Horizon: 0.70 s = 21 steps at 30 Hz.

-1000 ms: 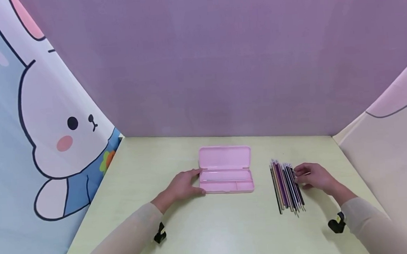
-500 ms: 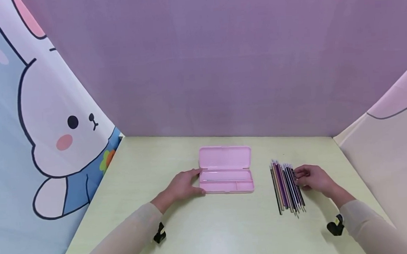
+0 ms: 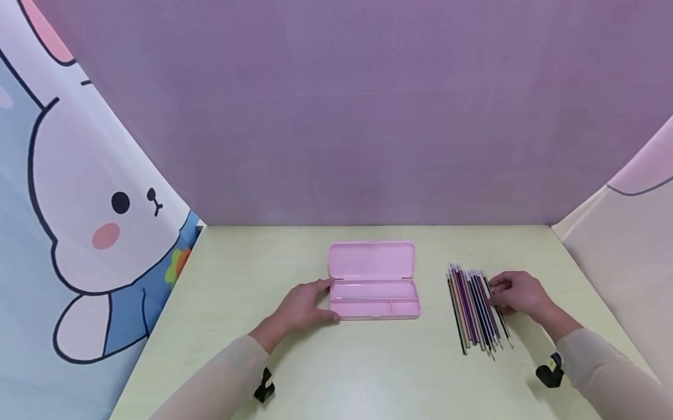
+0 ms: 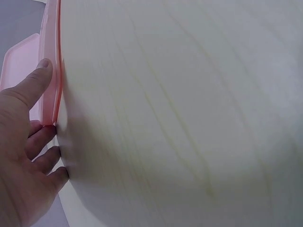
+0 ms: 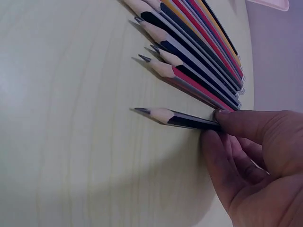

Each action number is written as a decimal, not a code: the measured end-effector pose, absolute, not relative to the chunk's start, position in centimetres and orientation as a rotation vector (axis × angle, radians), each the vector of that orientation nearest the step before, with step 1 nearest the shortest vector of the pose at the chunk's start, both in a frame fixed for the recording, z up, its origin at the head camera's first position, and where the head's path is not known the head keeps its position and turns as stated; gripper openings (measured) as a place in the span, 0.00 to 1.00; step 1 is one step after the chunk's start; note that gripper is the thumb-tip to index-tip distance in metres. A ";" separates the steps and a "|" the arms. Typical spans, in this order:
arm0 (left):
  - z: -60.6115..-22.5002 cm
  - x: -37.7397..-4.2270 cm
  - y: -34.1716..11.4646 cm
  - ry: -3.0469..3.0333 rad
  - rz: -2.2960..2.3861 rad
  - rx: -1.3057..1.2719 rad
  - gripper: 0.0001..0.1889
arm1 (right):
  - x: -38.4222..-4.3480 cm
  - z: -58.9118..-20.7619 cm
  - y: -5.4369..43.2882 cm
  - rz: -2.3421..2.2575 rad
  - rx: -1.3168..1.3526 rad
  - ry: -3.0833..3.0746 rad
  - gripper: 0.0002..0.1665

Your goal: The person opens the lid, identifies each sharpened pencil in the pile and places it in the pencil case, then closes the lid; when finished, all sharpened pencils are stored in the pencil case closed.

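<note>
An open pink pencil case [image 3: 372,260] lies on the table with its lid folded back; its lower half has divided compartments. My left hand [image 3: 302,307] holds the case's left end, thumb at the front edge and index finger near the hinge. In the left wrist view the thumb presses the case's front wall [image 4: 52,101] while other fingers lie around the corner. To the right, my right hand [image 3: 524,296] pinches a dark striped pencil [image 5: 189,120] between thumb and index finger. This pencil is angled slightly away from a row of pencils [image 3: 470,311], points toward me. Its far end is hidden.
The pale wood-grain table [image 3: 358,376] meets a purple backdrop [image 3: 365,105] behind the case. A rabbit-printed cloth [image 3: 98,186] hangs at the left, and a pale cloth [image 3: 651,248] at the right.
My right hand has pinched the rightmost pencil and drawn its point slightly right, away from the row. The left hand and case have stayed put.
</note>
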<state>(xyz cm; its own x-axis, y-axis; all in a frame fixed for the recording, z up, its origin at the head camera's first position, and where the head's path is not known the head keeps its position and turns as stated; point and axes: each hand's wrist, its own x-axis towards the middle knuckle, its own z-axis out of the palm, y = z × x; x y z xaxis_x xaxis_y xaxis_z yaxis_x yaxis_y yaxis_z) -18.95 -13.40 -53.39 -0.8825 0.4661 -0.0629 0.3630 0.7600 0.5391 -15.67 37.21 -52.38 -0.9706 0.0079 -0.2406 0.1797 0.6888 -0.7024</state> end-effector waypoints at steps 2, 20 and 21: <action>-53.4 -19.0 -13.4 2.762 0.789 0.660 0.50 | -15.7 -52.3 37.1 -1.130 0.180 2.689 0.31; -53.8 -19.1 -13.5 2.767 0.820 0.649 0.49 | -16.1 -50.8 37.2 -1.282 0.110 2.634 0.26; -53.8 -19.1 -13.5 2.767 0.821 0.650 0.49 | -16.2 -50.4 37.1 -1.294 0.079 2.635 0.27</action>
